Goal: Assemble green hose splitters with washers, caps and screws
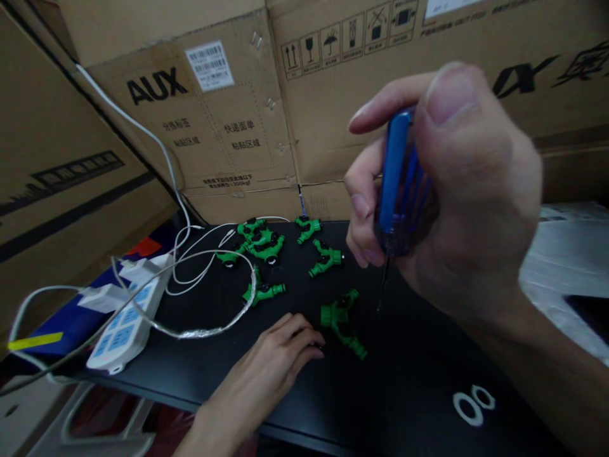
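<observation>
My right hand (476,152), raised close to the camera, is closed around the blue handle of a screwdriver (397,184), its thin dark shaft pointing down. Below and left of the tip, a green Y-shaped hose splitter (340,317) with black parts lies on the black table. My left hand (280,355) rests on the table just left of that splitter, apart from it. Its fingers are curled and pressed together; whatever may be between the fingertips is too small to make out. Farther back lie more green splitters, one (326,258) on the right and another (264,291) on the left.
Several splitters cluster (259,241) near the cardboard boxes (238,127) behind the table. A white power strip (133,317) with plugs and loose cables (204,333) occupies the left side. Two white rings (469,409) lie at front right, and clear plastic wrapping (566,254) is beyond my right wrist.
</observation>
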Demonstrator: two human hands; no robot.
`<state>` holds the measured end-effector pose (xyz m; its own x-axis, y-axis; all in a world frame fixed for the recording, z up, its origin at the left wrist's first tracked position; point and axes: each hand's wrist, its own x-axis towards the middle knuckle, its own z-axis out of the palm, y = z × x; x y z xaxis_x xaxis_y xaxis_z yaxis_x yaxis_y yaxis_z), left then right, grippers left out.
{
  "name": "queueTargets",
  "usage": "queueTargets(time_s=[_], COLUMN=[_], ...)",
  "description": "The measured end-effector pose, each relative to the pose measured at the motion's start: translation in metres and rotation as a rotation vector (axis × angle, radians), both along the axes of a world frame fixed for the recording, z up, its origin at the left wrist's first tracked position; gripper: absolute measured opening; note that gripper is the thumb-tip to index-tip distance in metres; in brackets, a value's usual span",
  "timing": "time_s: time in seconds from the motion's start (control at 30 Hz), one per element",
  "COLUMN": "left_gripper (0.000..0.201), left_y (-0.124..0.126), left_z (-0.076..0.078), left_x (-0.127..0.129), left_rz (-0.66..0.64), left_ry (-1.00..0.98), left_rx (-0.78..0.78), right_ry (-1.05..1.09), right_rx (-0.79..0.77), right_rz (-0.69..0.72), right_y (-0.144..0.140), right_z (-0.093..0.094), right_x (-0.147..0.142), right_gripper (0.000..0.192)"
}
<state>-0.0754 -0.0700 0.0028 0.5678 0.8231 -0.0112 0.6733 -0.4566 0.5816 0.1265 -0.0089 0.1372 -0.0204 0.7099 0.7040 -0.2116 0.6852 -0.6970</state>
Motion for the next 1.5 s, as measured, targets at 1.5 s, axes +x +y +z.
queueTargets(time_s=[1.5], left_gripper=[0.023], left_y=[0.023], left_z=[0.019], left_x=[0.029], left_rz=[-0.126], left_ry=[-0.104], left_rx=[0.26], right_ry=[0.037], right_rx=[-0.026], right_rz=[0.046], right_y=[-0.009], right_z=[-0.003], right_x=[-0.003], right_gripper=[0.042])
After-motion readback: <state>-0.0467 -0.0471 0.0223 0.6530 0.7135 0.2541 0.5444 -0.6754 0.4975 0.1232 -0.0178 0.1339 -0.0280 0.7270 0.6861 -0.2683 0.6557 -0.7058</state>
